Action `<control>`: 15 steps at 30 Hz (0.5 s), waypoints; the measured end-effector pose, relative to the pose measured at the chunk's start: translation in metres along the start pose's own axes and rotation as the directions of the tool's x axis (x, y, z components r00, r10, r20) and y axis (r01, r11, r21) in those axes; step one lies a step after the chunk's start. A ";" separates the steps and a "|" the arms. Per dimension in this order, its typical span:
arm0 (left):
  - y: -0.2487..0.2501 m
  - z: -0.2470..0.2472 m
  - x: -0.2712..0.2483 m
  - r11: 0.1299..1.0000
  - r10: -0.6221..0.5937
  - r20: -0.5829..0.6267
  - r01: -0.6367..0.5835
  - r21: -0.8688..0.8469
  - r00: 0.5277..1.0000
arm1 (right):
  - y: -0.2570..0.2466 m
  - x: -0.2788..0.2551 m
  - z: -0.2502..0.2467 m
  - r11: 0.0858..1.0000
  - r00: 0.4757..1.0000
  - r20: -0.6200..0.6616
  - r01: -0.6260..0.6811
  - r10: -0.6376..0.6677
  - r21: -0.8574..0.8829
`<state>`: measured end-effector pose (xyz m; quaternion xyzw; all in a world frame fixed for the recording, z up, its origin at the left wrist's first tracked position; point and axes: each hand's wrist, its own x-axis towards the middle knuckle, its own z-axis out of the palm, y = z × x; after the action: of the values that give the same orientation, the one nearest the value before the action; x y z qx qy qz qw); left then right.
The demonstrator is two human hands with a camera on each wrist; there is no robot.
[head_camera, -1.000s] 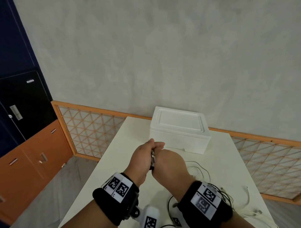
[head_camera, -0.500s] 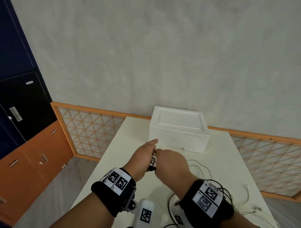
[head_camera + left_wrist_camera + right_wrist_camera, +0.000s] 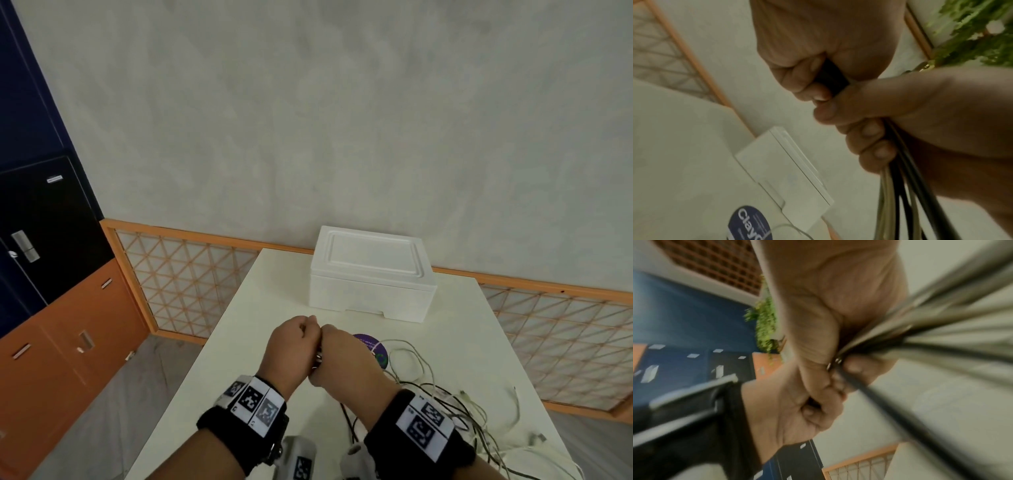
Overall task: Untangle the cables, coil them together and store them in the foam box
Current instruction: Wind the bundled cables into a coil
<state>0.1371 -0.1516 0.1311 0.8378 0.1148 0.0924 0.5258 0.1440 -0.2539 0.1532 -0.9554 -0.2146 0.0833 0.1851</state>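
Observation:
My two hands meet fist to fist above the middle of the white table (image 3: 270, 294). My left hand (image 3: 293, 347) curls its fingers round a black cable end (image 3: 831, 79). My right hand (image 3: 344, 361) grips a bundle of black and white cables (image 3: 941, 331) in its fist. The bundle's small metal plug tips (image 3: 834, 363) show at the fingers. The rest of the cables (image 3: 448, 407) trail in a loose tangle over the table to the right. The white foam box (image 3: 371, 274) stands behind the hands with its lid on.
A round purple disc with print (image 3: 371, 346) lies on the table just right of my hands, in front of the box. An orange lattice rail (image 3: 191, 274) borders the table's far side. Dark and orange cabinets (image 3: 51, 274) stand at the left.
My hands have stayed pressed together and dropped a little toward me. The left fingers, stretched out before, are now curled into a fist. The purple disc has come into sight.

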 end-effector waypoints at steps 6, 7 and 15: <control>-0.004 -0.023 0.014 0.984 0.117 -0.003 -0.115 0.136 0.993 | 0.031 -0.017 0.007 0.626 0.968 0.211 -0.081 -0.136 0.776; -0.002 -0.023 0.015 0.982 0.130 0.007 -0.130 0.134 0.991 | 0.030 -0.019 0.012 0.603 0.972 0.196 -0.078 -0.131 0.794; -0.019 -0.030 0.014 0.693 0.113 0.309 0.148 -0.706 0.944 | 0.029 -0.015 -0.005 0.455 0.998 -0.044 0.025 0.032 0.890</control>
<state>0.1406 -0.1137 0.1278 0.5661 -0.0120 -0.0161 0.8241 0.1425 -0.2863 0.1475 -0.7205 -0.1324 0.1574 0.6623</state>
